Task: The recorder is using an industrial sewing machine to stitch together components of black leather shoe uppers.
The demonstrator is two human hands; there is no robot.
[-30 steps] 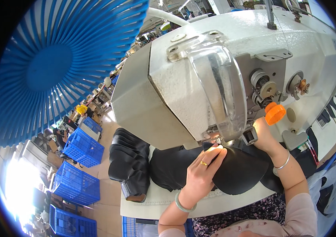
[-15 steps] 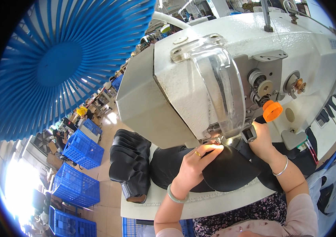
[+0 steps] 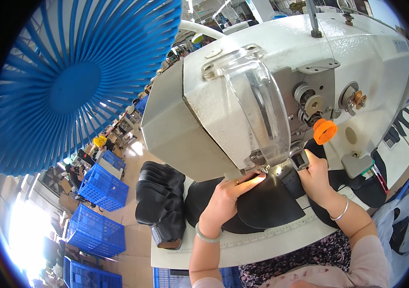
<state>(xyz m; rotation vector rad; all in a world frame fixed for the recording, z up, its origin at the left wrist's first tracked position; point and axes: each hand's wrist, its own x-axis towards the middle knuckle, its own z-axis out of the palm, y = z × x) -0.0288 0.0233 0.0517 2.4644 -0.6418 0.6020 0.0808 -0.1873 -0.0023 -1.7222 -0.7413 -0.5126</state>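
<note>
A large white sewing machine fills the upper middle, with a clear plastic guard over its needle end. Under it lies a black leather piece on the white table. My left hand presses flat on the black piece, its fingertips lit right at the needle. My right hand rests on the same piece just right of the presser foot, below an orange knob. Both wrists wear bangles.
A stack of black leather pieces sits at the table's left edge. A big blue fan hangs at upper left. Blue plastic crates stand on the floor at left. More black pieces lie at right.
The view has moved closer to the machine. My left hand slid forward along the black piece until its fingertips reached the needle; my right hand stayed beside the presser foot.
</note>
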